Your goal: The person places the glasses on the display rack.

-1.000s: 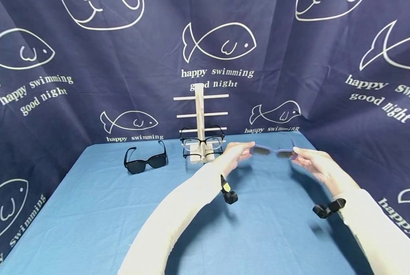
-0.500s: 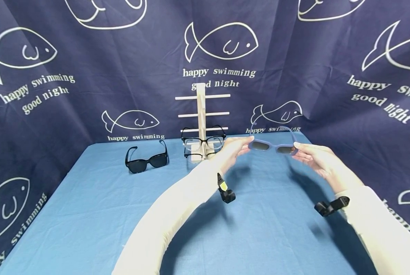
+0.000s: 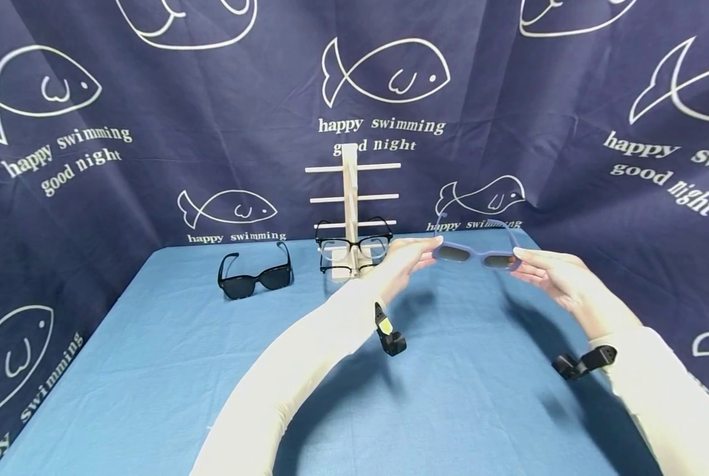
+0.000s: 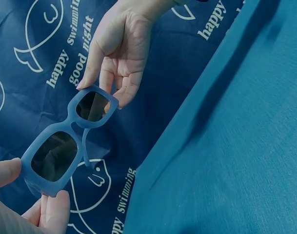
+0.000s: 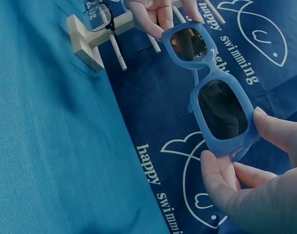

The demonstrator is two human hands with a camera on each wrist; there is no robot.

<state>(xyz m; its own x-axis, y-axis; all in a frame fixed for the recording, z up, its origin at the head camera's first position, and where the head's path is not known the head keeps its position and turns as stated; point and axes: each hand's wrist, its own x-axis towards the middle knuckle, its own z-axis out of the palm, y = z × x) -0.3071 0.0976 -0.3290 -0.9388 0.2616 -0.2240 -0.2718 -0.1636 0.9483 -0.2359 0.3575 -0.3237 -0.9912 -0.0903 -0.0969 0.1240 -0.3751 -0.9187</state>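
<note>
A pair of blue-framed sunglasses [image 3: 475, 253] with dark lenses is held up above the table, its temples spread and pointing away. My left hand [image 3: 403, 260] pinches the left outer corner of the frame between thumb and fingers. At the opposite corner my right hand [image 3: 559, 281] pinches the frame the same way. Both wrist views show the sunglasses [image 4: 53, 156] from the front, with thumb and fingertips on the rim at each end. Left of the left hand stands a wooden glasses rack [image 3: 351, 192], which bears two pairs of dark-framed eyeglasses [image 3: 354, 243] on its lower part.
Black sunglasses [image 3: 256, 281] with temples unfolded lie on the blue-covered table [image 3: 211, 370], left of the rack. A dark blue curtain [image 3: 241, 99] printed with white fish hangs behind and beside the table. Upper rack pegs [image 3: 378, 166] stick out sideways.
The blue sunglasses have tilted so that both temples show behind the frame. Both hands keep their grip and have shifted slightly; the head view has moved a little too.
</note>
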